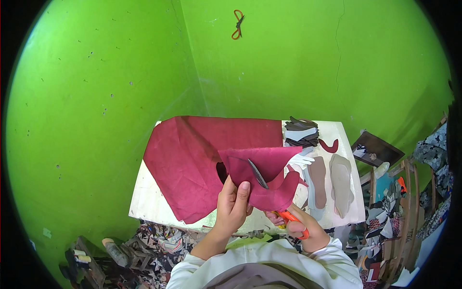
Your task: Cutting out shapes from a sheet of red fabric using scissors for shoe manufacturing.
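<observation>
My left hand [235,204] pinches a piece of maroon fabric [284,164] between thumb and fingers, raised above the table. In my right hand [304,226] are scissors [292,219] with orange handles, my fingers wrapped round them. A dark blade shows against the fabric in front of it, while the rest of the scissors is hidden behind the cloth. A curved strip of the fabric stands out at the right of the blade. Beneath and to the left, a large maroon sheet [183,159] is spread over the white table [144,200], overhanging its left edge.
Dark cut pieces [301,132], a curved maroon piece [329,146], a brown sole shape [317,180] and grey-beige sole shapes [340,180] lie at the table's right. A dark tray [378,148] and wooden rack [409,207] stand beyond. Scraps [161,241] cover the floor; green walls enclose the table.
</observation>
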